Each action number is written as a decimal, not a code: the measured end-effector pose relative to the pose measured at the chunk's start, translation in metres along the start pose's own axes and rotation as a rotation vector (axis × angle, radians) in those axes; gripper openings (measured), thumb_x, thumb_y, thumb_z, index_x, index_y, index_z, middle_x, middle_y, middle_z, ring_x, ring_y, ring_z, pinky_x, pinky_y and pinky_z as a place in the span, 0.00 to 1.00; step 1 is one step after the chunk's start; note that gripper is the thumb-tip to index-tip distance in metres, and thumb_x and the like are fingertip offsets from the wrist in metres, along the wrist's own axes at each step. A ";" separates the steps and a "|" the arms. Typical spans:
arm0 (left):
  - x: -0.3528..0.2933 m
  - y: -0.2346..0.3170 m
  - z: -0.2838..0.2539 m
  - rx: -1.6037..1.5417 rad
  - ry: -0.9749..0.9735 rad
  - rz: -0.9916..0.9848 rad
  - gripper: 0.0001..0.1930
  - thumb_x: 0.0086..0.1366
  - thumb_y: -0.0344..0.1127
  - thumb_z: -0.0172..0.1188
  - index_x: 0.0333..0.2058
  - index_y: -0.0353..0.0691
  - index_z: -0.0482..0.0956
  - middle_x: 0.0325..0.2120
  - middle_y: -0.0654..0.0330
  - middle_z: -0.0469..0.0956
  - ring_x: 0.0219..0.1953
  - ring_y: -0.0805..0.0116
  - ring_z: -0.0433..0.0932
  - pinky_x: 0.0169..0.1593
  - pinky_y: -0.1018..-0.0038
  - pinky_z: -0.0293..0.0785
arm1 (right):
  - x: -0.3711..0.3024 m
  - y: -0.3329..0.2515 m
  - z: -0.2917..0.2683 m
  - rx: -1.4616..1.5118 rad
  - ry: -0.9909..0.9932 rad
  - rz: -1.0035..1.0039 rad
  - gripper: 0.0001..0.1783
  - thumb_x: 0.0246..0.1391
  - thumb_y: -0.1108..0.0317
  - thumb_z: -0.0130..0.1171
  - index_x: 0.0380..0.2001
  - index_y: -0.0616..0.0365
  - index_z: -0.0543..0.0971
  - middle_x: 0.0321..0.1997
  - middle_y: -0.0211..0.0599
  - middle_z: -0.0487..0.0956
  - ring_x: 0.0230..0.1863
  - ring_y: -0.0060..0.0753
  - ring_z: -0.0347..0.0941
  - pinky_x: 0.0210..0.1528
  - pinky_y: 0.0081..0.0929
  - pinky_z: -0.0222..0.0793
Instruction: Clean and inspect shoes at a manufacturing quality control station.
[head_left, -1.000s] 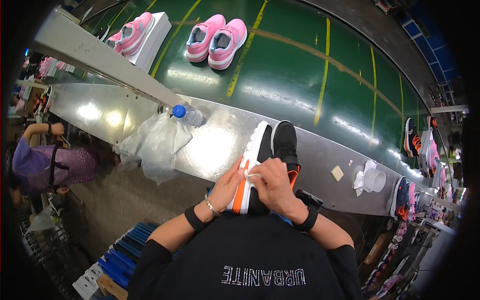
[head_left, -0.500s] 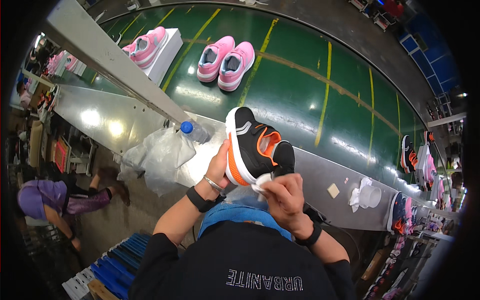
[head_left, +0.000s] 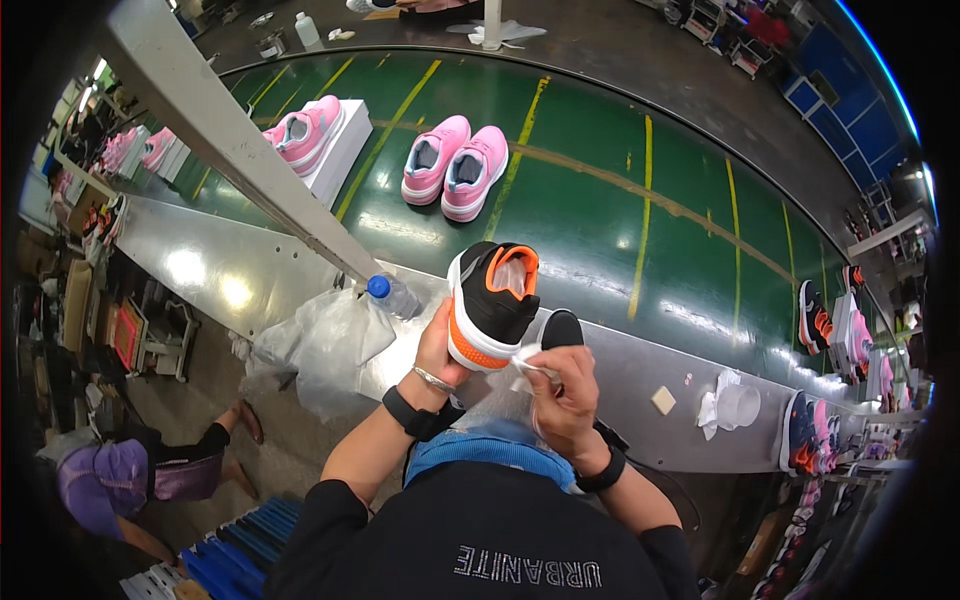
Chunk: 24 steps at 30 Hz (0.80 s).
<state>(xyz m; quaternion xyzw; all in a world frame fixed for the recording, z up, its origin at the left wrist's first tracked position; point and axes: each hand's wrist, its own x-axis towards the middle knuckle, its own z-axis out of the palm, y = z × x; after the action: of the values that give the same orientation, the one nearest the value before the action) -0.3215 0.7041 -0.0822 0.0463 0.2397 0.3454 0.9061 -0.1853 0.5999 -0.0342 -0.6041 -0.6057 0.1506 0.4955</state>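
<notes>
A black sneaker (head_left: 482, 305) with orange lining and a white-and-orange sole is held up over the metal ledge. My left hand (head_left: 437, 345) is closed around its left side, near the sole. My right hand (head_left: 567, 398) pinches a white cloth (head_left: 528, 364), which touches the sole edge at the near end of the sneaker. Just beyond the right hand is a black rounded object (head_left: 562, 329), seemingly another shoe, partly hidden by that hand. Crumpled clear plastic (head_left: 325, 345) and a blue-capped bottle (head_left: 397, 297) lie to the left of the sneaker.
A pair of pink sneakers (head_left: 455, 168) stands on the green conveyor belt (head_left: 590, 240); another pink pair rests on a white box (head_left: 340, 155). A grey post (head_left: 230, 145) slants across the left. Rightward on the ledge are a cream block (head_left: 663, 400) and a translucent cup (head_left: 739, 405).
The black sneaker has turned in my left hand, so its opening faces up more and its near end meets the cloth. My view has shifted slightly. A person at left has shifted position.
</notes>
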 end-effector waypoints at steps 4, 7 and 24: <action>-0.002 -0.007 -0.010 -0.020 -0.052 -0.004 0.23 0.67 0.47 0.32 0.54 0.39 0.61 0.49 0.55 0.68 0.50 0.61 0.70 0.53 0.65 0.67 | -0.003 0.011 0.007 -0.073 -0.034 -0.064 0.05 0.42 0.77 0.57 0.26 0.57 0.74 0.27 0.34 0.71 0.32 0.35 0.65 0.37 0.28 0.58; -0.009 -0.002 -0.009 0.051 0.042 0.109 0.24 0.67 0.48 0.33 0.54 0.38 0.61 0.49 0.55 0.68 0.50 0.61 0.70 0.54 0.67 0.66 | -0.040 0.077 -0.018 -0.246 -0.029 0.130 0.05 0.45 0.75 0.55 0.29 0.57 0.73 0.27 0.38 0.70 0.31 0.39 0.66 0.35 0.31 0.61; -0.018 -0.046 -0.145 0.202 0.203 -0.135 0.22 0.67 0.43 0.34 0.50 0.33 0.64 0.46 0.53 0.71 0.47 0.63 0.71 0.54 0.68 0.64 | -0.107 0.068 -0.039 -0.105 -0.377 0.197 0.28 0.38 0.70 0.62 0.48 0.55 0.69 0.35 0.39 0.72 0.40 0.43 0.67 0.45 0.38 0.62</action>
<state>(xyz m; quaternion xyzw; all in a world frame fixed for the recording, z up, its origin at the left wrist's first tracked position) -0.3730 0.6452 -0.2141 0.0858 0.3661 0.2607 0.8892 -0.1384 0.5049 -0.1138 -0.6465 -0.6327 0.2766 0.3243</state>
